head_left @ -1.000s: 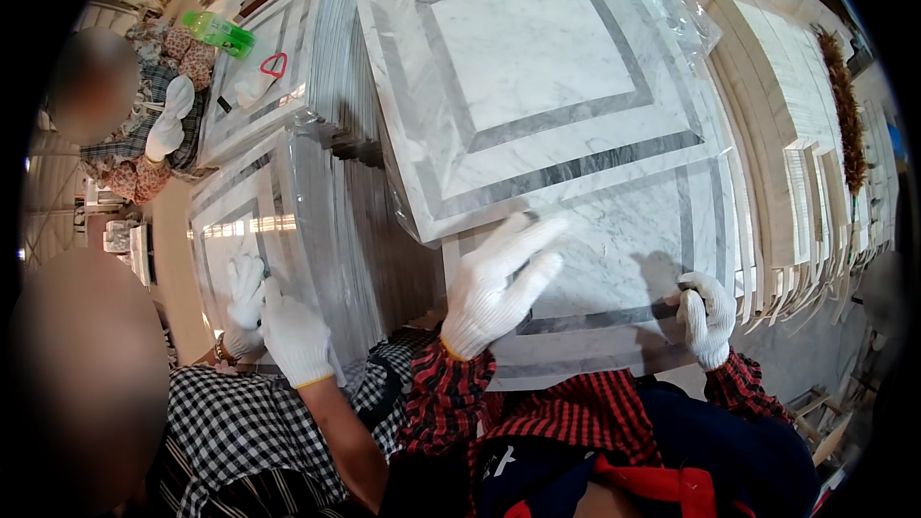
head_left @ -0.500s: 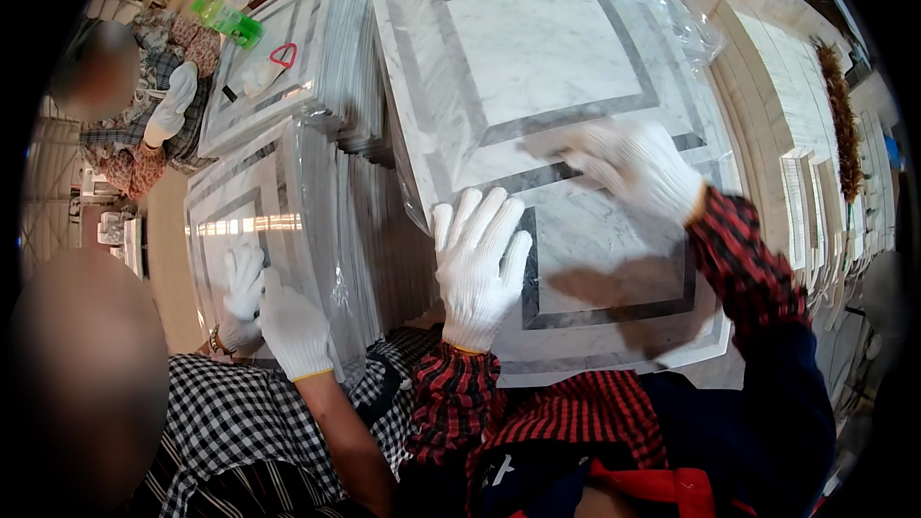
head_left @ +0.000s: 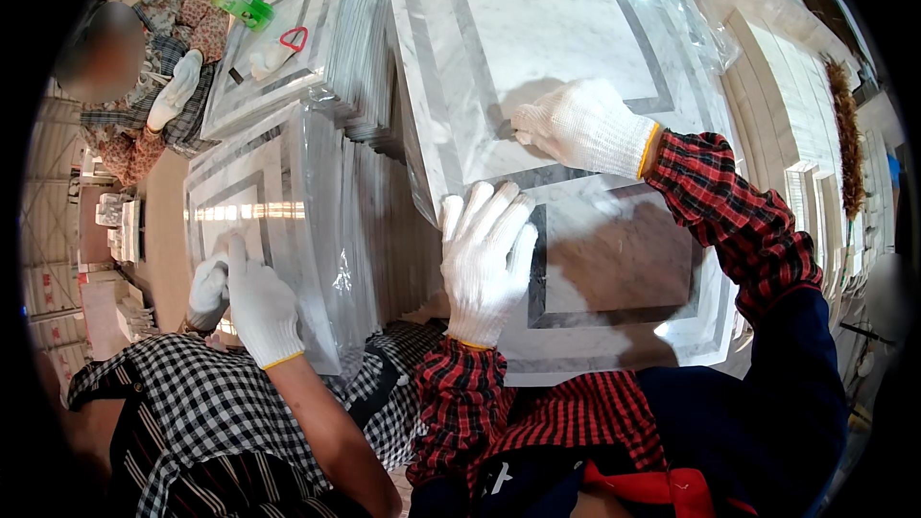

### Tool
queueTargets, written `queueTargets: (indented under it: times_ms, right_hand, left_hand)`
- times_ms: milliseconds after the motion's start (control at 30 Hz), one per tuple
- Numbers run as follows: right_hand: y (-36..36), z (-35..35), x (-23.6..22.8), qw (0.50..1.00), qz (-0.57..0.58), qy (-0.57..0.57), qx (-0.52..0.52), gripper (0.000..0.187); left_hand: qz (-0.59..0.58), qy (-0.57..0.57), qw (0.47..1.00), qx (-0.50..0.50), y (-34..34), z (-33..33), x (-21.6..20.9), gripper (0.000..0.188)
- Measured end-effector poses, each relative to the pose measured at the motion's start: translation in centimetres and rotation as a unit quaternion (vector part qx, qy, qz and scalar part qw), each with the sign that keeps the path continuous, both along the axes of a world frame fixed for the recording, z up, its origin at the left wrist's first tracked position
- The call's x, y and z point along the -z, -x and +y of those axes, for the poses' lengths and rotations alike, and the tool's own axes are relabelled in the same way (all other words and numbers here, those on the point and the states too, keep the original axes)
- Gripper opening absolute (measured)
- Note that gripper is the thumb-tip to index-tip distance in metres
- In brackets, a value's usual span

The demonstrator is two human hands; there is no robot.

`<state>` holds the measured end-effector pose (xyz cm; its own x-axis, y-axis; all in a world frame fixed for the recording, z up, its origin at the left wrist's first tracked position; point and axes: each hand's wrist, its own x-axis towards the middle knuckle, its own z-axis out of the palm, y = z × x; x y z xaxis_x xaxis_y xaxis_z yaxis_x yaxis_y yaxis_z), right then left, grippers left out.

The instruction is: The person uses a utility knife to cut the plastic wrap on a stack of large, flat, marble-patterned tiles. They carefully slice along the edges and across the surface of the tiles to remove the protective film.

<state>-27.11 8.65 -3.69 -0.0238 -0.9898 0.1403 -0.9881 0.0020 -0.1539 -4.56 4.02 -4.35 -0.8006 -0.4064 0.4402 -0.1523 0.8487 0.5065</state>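
Note:
Before me lie two marble panels with inlaid grey border bands: a far panel (head_left: pixel 537 29) and a near panel (head_left: pixel 624 259), meeting edge to edge. My left hand (head_left: pixel 487 264), in a white knit glove, rests open with fingers stretched along the left side, near the seam. My right hand (head_left: pixel 587 127), gloved the same way, is closed, its fingertips pressed down on the lower left of the far panel's inner frame. Whatever those fingers may hold is hidden. Shadow from my right arm darkens the near panel.
Clear plastic film (head_left: pixel 705 24) crumples along the far panel's right edge. At left stand plastic-wrapped stacks of panels (head_left: pixel 369 230), with a co-worker's gloved hand (head_left: pixel 261 312) on the nearer one. A green bottle (head_left: pixel 240 3) and red loop (head_left: pixel 294 39) lie farther back. White slabs (head_left: pixel 767 96) line the right.
My right hand has moved left and slightly away from me over the far panel, its fingers now tucked down. My left hand stays nearly in place. The co-worker's hands have shifted left.

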Motion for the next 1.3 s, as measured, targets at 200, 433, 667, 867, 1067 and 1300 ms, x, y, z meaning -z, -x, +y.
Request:
queueTargets:
  times_ms: [200, 433, 667, 867, 1067, 1300]
  right_hand:
    - [-0.1, -0.1, 0.6, 0.998, 0.007, 0.053, -0.024, 0.015]
    - [-0.4, 0.4, 1.7, 0.996, 0.034, 0.076, -0.016, 0.009]
    - [-1.0, 0.1, 0.4, 0.997, 0.043, 0.05, -0.035, 0.01]
    - [-2.0, -0.6, -2.4, 0.993, 0.095, -0.067, -0.011, 0.009]
    - [-2.3, -0.6, -2.3, 0.992, 0.096, -0.084, 0.003, 0.014]
    - [-2.2, -0.2, -0.5, 0.995, 0.089, -0.033, 0.032, 0.017]
  left_hand:
    - [0.007, 0.008, 1.0, 0.0, -0.1, 0.0, 0.3, 0.021]
    - [0.009, -0.003, 1.0, 0.002, 0.1, 0.1, 0.1, 0.022]
    - [-0.005, -0.007, 1.0, 0.001, -0.5, 0.1, -0.9, 0.024]
    - [0.043, 0.013, 0.999, 0.009, -0.5, -0.1, 0.8, 0.026]
    - [0.02, 0.022, 1.0, -0.002, -0.9, 0.1, 0.0, 0.025]
    - [0.013, 0.044, 0.999, -0.016, -0.8, 0.5, 0.7, 0.023]
